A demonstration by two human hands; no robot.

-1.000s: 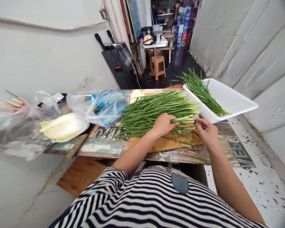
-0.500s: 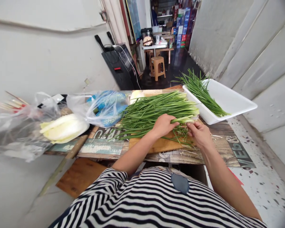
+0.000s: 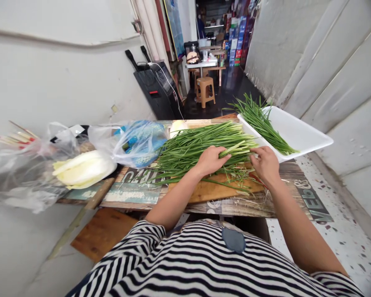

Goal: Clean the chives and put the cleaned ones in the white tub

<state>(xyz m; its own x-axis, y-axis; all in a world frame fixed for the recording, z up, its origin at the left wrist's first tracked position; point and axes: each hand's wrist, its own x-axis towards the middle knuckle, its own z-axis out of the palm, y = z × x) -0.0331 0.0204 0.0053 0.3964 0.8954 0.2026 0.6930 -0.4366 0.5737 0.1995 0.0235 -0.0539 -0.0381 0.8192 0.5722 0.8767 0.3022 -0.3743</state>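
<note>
A thick pile of garlic chives (image 3: 198,142) lies across a wooden cutting board (image 3: 210,190), pale stem ends toward the right. My left hand (image 3: 212,159) is closed around a small bunch of chives near those ends, thumb on top. At the tips of that bunch, my right hand (image 3: 265,163) has thumb and finger pinched together; what is between them is too small to make out. Loose trimmings and bent leaves lie on the board below the hands. More chives (image 3: 267,126) rest in a white plastic tub (image 3: 309,134) at the right.
Left on the table are a napa cabbage (image 3: 85,168), a blue net bundle in a clear plastic bag (image 3: 142,142), and another plastic bag (image 3: 21,173) with sticks. A knife (image 3: 100,194) lies near the front edge. Beyond stand a black machine (image 3: 157,88) and a stool (image 3: 205,91).
My left hand has lifted the small bunch slightly, its stem ends now angled up. My right hand has moved a little up and to the right.
</note>
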